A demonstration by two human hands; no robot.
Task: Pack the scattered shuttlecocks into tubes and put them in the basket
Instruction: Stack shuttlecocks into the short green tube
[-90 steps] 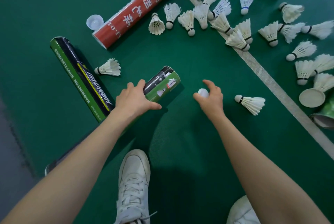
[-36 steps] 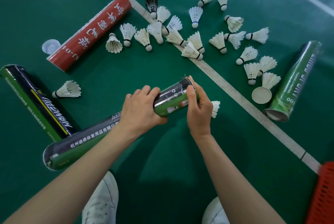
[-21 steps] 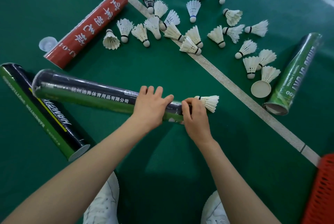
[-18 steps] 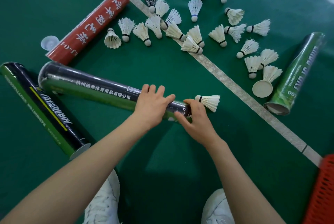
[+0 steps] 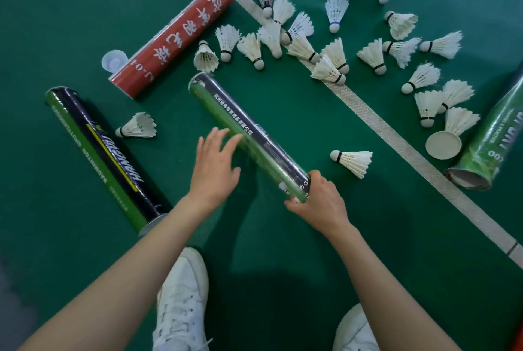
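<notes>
A long green-and-black tube (image 5: 249,135) slants from upper left down to lower right above the green floor. My right hand (image 5: 321,205) grips its near end. To the tube's left is my left hand (image 5: 215,171), fingers spread straight, fingertips at the tube's side. One white shuttlecock (image 5: 353,161) lies on the floor just right of the tube, another shuttlecock (image 5: 137,127) lies to its left. Several more scattered shuttlecocks (image 5: 334,50) spread across the top and right.
A red tube (image 5: 172,39) with a clear lid (image 5: 114,60) lies at the upper left, a black-green tube (image 5: 104,152) at the left, and an open green tube (image 5: 492,138) with a white lid (image 5: 443,145) at the right. A white court line (image 5: 396,135) crosses diagonally. My white shoes (image 5: 181,299) are below.
The held tube has swung from pointing left to pointing up and away. My left hand has let go and opened. My right hand now grips the tube's near end.
</notes>
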